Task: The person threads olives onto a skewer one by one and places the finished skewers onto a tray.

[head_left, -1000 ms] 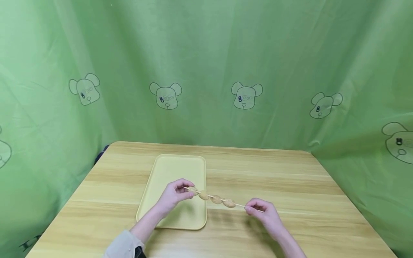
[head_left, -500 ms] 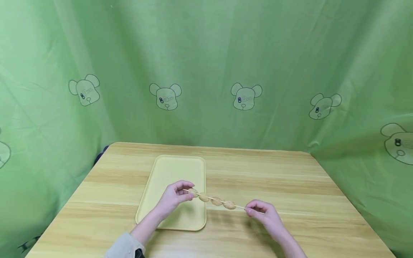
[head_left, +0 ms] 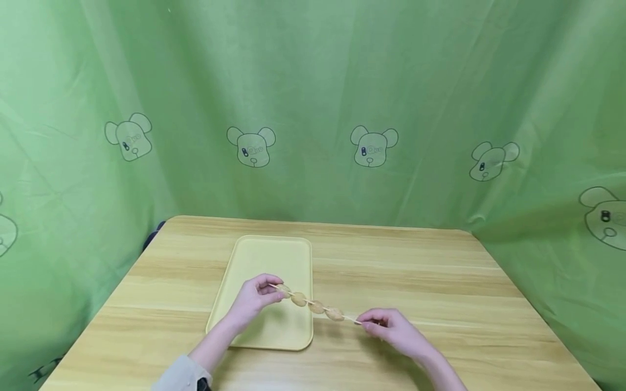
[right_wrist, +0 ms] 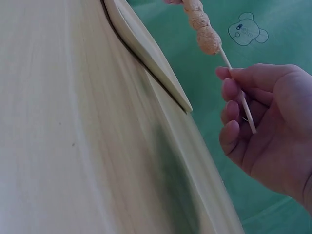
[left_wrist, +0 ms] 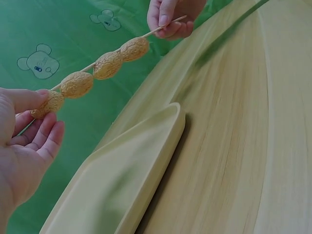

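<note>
Several round, wrinkled tan balls are threaded on a thin wooden skewer (right_wrist: 225, 58), held in the air with its right end lower in the head view. My left hand (head_left: 249, 300) pinches the end ball (left_wrist: 48, 104) between thumb and fingers, above the tray. At the other end, my right hand (head_left: 393, 329) grips the bare stick between thumb and forefinger; its tail lies across the palm in the right wrist view. The ball nearest that hand (right_wrist: 208, 40) sits a little way up from the fingertips. Below the left part of the skewer lies a pale yellow tray (head_left: 266, 255).
The wood-grain table (head_left: 415, 266) carries the tray left of its middle. A green curtain (head_left: 313, 81) printed with bear heads surrounds the back and sides. A dark object (head_left: 152, 234) shows beyond the table's far left corner.
Both hands have shifted slightly to the left with the skewer, and the right hand sits a little lower. The tray has stayed in place.
</note>
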